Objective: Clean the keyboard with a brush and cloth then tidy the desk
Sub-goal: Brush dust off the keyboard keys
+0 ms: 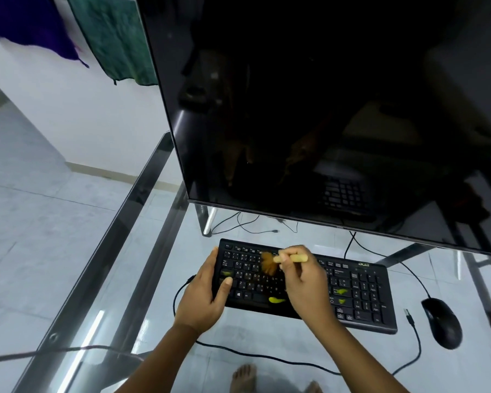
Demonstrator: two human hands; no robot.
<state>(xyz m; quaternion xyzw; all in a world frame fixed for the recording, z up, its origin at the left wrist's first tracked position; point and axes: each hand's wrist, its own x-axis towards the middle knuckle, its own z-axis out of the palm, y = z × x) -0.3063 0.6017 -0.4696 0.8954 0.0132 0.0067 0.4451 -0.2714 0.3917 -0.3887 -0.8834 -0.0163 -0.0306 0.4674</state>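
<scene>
Our left hand point(207, 293) clamps the left end of the black plastic keyboard point(360, 296) on the glass desk point(159, 279); our right hand point(301, 276) pinches the small wooden-handled brush point(270, 263) over the letter keys. We judge short rightward strokes best, since the black mouse point(442, 321) and monitor point(323, 109) crowd the other sides.

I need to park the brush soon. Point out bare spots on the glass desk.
Bare glass desktop lies left of the black keyboard, beyond the left hand. It is crowded right of the keyboard: a black mouse and a loose USB cable.
</scene>
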